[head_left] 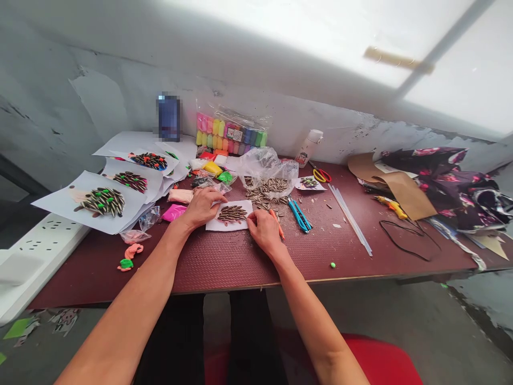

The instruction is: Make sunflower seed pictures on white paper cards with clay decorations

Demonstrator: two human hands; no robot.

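Observation:
A small white card (216, 225) lies on the dark red table, bearing a cluster of striped seeds (233, 214) fixed in a leaf-like or hedgehog-like shape. My left hand (202, 207) rests at the card's upper left edge, its fingers bent and close together over the corner; whatever lies under the fingertips is hidden. At the card's right edge, my right hand (263, 229) pinches the paper between thumb and fingers. Behind the card, a pile of loose seeds (270, 187) spills from a clear plastic bag (260, 160).
Finished-looking seed pictures on paper (103, 202) are stacked at left, beside a white power strip (36, 251). Clay packs (230, 133) stand against the wall. Blue cutter (298, 215), scissors (321, 175), glue sticks (352, 222) and a glue gun (393, 206) lie to the right.

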